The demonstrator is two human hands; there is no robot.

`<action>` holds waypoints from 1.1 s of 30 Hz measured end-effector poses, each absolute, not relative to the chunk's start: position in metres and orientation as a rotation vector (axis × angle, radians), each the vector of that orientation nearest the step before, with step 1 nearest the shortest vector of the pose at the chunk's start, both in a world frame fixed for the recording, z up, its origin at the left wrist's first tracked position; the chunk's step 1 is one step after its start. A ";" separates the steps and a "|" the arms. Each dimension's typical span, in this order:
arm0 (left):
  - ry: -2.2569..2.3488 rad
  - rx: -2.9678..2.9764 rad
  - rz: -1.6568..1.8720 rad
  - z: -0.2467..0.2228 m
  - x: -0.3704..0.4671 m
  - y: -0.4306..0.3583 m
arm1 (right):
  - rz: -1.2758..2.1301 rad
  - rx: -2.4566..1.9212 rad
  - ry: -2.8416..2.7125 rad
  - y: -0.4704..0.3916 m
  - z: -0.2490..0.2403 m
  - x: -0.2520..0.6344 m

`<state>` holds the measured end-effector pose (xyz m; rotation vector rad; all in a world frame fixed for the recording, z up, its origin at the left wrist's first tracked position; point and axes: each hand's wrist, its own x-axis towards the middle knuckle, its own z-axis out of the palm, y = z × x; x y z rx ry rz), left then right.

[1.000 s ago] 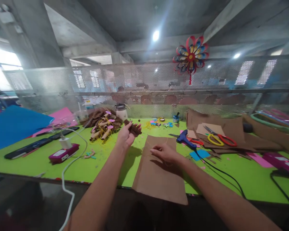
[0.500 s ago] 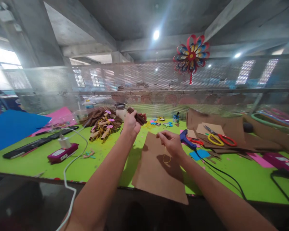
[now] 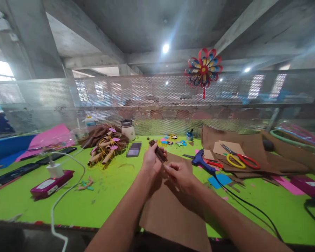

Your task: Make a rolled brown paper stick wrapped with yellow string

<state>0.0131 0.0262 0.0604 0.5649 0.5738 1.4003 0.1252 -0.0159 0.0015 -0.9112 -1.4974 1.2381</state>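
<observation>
My left hand (image 3: 151, 159) is wrapped round a bundle of thin dark-brown strips (image 3: 159, 151), which tilts over the table. Close against the bundle's lower end, my right hand (image 3: 179, 175) has thumb and fingertips pinched together. A yellow string hung from this hand in the earlier picture; now the fingers mostly hide what they pinch. Below both hands lies a brown cardboard sheet (image 3: 173, 224), reaching the table's front edge. A blue glue gun (image 3: 202, 162) rests to the right of my right hand.
Scissors (image 3: 237, 159) lie on brown sheets at right. Brown rolls with yellow string (image 3: 107, 150) are piled at left, near a phone (image 3: 134, 149) and a jar (image 3: 128, 129). A white cable (image 3: 68, 190) runs from the purple power strip (image 3: 52, 185). Mesh stands behind.
My right hand has moved left to the bundle's lower end. My left hand has come down and nearer with the bundle. The view has shifted, and the phone now shows.
</observation>
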 end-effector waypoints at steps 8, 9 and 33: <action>0.536 0.373 1.565 0.062 -0.008 0.035 | 0.807 -0.988 -1.900 -0.035 0.007 0.121; 0.531 0.350 1.588 0.064 -0.015 0.038 | 0.791 -1.000 -1.933 -0.037 0.008 0.121; 0.378 0.283 1.834 0.081 -0.072 0.043 | 0.661 -1.190 -2.426 -0.023 0.045 0.212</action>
